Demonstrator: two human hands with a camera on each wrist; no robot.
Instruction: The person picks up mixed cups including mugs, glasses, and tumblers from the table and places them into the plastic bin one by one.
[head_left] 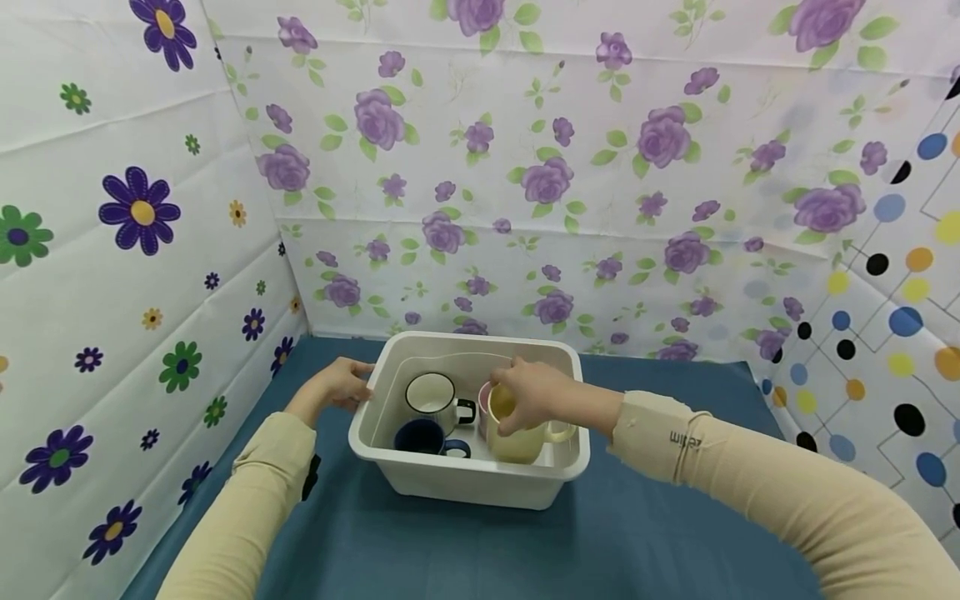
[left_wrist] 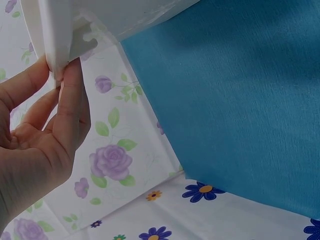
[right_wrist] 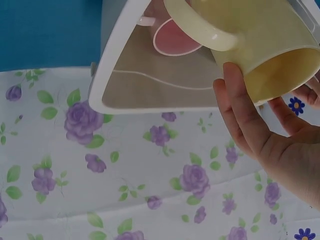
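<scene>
A white plastic tub (head_left: 465, 463) stands on the table with several mugs inside. My left hand (head_left: 335, 387) pinches the tub's left rim between thumb and fingers, as the left wrist view also shows. Inside the tub at right, my right hand (head_left: 534, 392) grips a pale yellow mug (head_left: 517, 447) near its rim, fingers on the outside. That mug's handle points right in the head view. Beside it is a pink mug (right_wrist: 176, 40), partly hidden in the head view. At left sit a white enamel mug (head_left: 431, 393) with a dark rim and a navy mug (head_left: 418, 437).
A blue cloth (head_left: 480, 550) covers the table around the tub. Floral sheets hang behind (head_left: 495, 275) and on the left, and a dotted sheet (head_left: 900, 367) hangs on the right.
</scene>
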